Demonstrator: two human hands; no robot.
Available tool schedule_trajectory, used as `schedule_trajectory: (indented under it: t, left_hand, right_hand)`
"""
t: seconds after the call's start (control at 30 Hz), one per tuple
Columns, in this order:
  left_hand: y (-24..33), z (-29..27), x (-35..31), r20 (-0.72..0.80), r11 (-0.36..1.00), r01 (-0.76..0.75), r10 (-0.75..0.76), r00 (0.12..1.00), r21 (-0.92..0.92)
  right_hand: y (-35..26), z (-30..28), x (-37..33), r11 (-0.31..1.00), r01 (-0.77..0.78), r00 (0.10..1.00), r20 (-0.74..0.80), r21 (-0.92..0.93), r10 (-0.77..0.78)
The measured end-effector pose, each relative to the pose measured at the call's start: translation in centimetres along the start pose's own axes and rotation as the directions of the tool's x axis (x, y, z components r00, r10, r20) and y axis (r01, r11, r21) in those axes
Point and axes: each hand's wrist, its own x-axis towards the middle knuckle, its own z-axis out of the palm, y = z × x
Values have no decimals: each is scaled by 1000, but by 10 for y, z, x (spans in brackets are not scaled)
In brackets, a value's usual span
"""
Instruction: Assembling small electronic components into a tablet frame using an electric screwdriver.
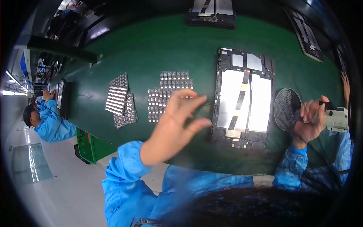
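Note:
My left hand hovers over the bench, its thumb and fingers apart and nothing seen between them. Beneath and beyond it lie sheets of small black-and-white pieces, set in rows. To its right is a flat device chassis, black-framed with silvery panels and a dark ribbon cable running down its middle. My right hand is beside a round dark dish with a dotted surface. Its fingers are curled closed next to a pale grey tool or machine with a black top; what they grip is unclear.
Two more stacked sheets lie at left on the green bench. Other open device panels stand at the back and far right. Another hand shows at the right edge. A person in blue works at far left, by a green bin.

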Motion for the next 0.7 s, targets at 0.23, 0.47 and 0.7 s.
schedule_trajectory:
  t: [0.23,0.47,0.7]
  left_hand:
    - [-61,-60,70,27,845,-226,244,970,485]
    - [-65,-62,88,85,986,-160,155,984,53]
    - [-69,-60,96,193,995,-94,89,977,15]
  right_hand:
    - [0,5,-4,998,-12,1000,24,-64,13]
    - [-5,9,-2,994,-13,999,-42,-106,9]
    - [-4,5,-1,992,10,998,-56,-126,-17]
